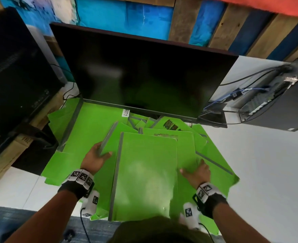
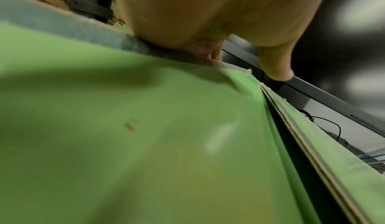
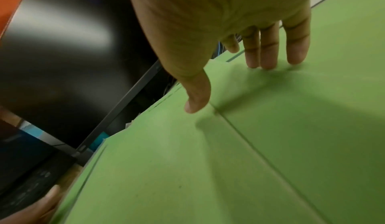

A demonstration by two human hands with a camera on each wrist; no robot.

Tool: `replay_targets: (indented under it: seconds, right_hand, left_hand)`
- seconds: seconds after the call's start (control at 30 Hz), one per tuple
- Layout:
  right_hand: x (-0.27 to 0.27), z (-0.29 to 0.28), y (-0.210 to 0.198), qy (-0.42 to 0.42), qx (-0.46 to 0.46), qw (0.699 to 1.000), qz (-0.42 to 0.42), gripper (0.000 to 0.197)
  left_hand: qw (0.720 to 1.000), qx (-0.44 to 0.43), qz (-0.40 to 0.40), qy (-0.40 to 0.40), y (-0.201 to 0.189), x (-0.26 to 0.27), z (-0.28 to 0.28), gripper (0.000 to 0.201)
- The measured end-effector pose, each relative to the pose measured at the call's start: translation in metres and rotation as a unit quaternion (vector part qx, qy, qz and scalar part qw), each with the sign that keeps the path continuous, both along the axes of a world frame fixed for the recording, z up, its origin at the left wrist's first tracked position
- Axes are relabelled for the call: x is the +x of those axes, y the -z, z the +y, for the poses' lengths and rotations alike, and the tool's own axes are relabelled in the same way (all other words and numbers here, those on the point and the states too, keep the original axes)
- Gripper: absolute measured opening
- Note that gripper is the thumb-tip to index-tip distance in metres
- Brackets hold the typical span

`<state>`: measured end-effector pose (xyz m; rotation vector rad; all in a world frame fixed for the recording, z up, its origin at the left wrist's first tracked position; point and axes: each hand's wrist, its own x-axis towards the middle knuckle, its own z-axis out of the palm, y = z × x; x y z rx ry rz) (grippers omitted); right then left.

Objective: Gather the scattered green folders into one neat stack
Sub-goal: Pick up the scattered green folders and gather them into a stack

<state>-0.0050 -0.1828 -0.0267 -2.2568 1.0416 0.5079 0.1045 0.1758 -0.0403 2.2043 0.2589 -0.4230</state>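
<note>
Several green folders with grey spines lie overlapping on a white table in front of a monitor. One closed folder lies on top in the middle, spine to the left. My left hand grips the raised grey spine edge of a folder just left of it, thumb on top; the left wrist view shows the left hand curled over that edge of the folder. My right hand rests with straight fingers on a lower folder, thumb by the top folder's right edge.
A large dark monitor stands right behind the folders, its lower edge over some of them. A second black screen and a cardboard box are at the left. A computer case with cables lies at the right.
</note>
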Motion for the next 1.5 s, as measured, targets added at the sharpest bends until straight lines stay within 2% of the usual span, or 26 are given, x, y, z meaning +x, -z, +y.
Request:
replay_targets:
  seconds: [0.07,0.13,0.2,0.3,0.47,0.6,0.73,0.87,0.93,1.03,1.1,1.17,1.27,1.37,1.5]
  right_hand:
    - [-0.001,0.012,0.006,-0.025,0.001,1.0,-0.001,0.117]
    - [0.003,0.026,0.01,-0.034,0.033,0.999,0.023,0.12]
    - [0.009,0.036,0.012,-0.056,0.06,0.996,0.037,0.115]
    - [0.026,0.048,0.01,-0.107,0.091,0.989,0.036,0.099]
    - [0.061,0.064,0.005,-0.13,0.103,0.986,0.006,0.071]
    - [0.082,0.082,0.005,-0.164,0.077,0.983,-0.002,0.066]
    - [0.088,0.088,0.006,-0.234,0.022,0.972,-0.007,0.063]
    - [0.08,0.054,0.003,-0.303,0.058,0.951,-0.036,0.044]
    - [0.072,0.02,0.003,-0.293,-0.009,0.954,-0.058,0.05]
    - [0.048,-0.039,0.004,-0.189,-0.112,0.975,-0.032,0.068]
    - [0.027,-0.071,0.009,-0.145,-0.132,0.98,0.044,0.081]
    - [0.009,-0.089,0.017,-0.142,-0.134,0.977,0.084,0.088]
    - [-0.006,-0.094,0.025,-0.124,-0.137,0.98,0.07,0.085]
    - [0.0,-0.09,0.022,-0.117,-0.179,0.976,0.043,0.079]
    - [0.04,-0.069,0.006,-0.215,-0.212,0.953,-0.023,0.072]
  left_hand:
    - [1.0,-0.006,0.003,0.003,-0.002,0.001,-0.001,0.074]
    - [1.0,-0.01,0.008,0.005,-0.002,0.001,0.001,0.083]
    - [1.0,0.002,0.002,0.0,-0.001,0.002,0.003,0.085]
    - [0.999,0.01,-0.019,-0.025,-0.004,0.005,0.003,0.068]
    - [0.979,-0.137,-0.003,-0.152,-0.003,0.008,0.013,0.026]
    - [0.976,-0.16,0.024,-0.147,0.011,0.01,0.013,0.008]
    - [0.994,-0.034,0.008,-0.101,0.004,0.003,0.0,0.036]
    - [0.995,-0.007,0.024,-0.096,0.006,-0.002,0.004,0.046]
    - [0.994,-0.048,0.016,-0.102,0.01,-0.001,0.011,0.055]
    - [0.988,-0.108,-0.02,-0.111,0.01,0.0,0.031,0.078]
    - [0.986,-0.115,-0.034,-0.118,0.009,0.0,0.044,0.077]
    - [0.984,-0.113,-0.04,-0.131,0.007,-0.001,0.053,0.074]
    - [0.981,-0.12,-0.051,-0.143,0.009,-0.001,0.065,0.072]
    - [0.98,-0.124,-0.041,-0.152,0.01,0.002,0.075,0.071]
    - [0.982,-0.113,-0.042,-0.147,0.01,0.009,0.086,0.069]
